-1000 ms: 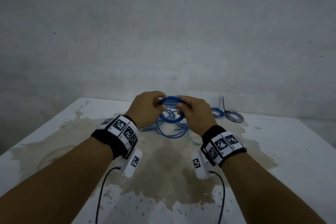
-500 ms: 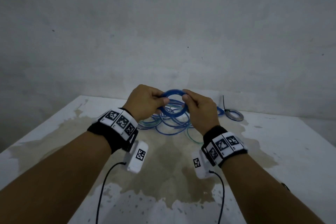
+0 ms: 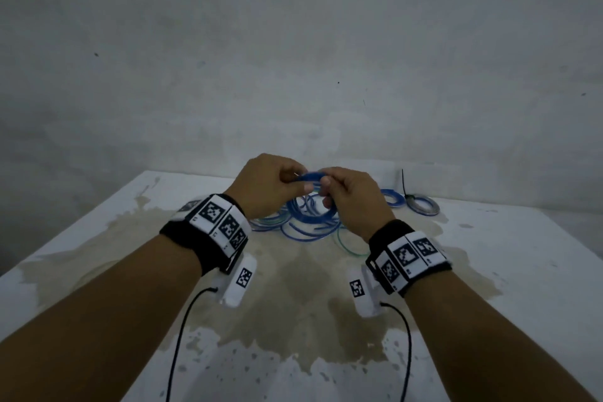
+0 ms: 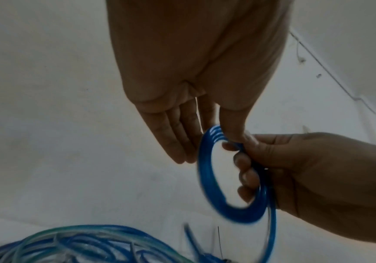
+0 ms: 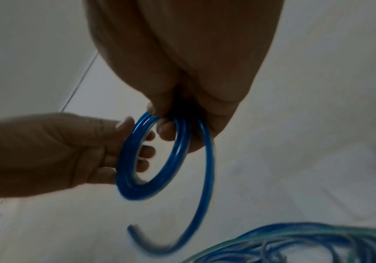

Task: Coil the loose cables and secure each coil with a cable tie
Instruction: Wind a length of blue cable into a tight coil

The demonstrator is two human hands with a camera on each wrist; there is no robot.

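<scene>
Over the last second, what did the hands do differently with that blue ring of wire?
Both hands, left hand and right hand, drew closer together on the blue coil and rose slightly. They kept holding it. The loose cables and finished coils stayed on the table.

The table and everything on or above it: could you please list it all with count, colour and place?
blue coil: one, blue, held above the table between both hands, one end hanging free.
loose cables: a tangle, count unclear, blue with some green, on the table under the hands.
finished coils: two, one blue, one blue-grey, far right of the tangle.
cable tie: one, black, sticking up at the blue-grey coil.
table: one, white, brown-stained.
wall: grey, behind.
left hand: pinches the blue coil.
right hand: fingers curled through the blue coil.
</scene>
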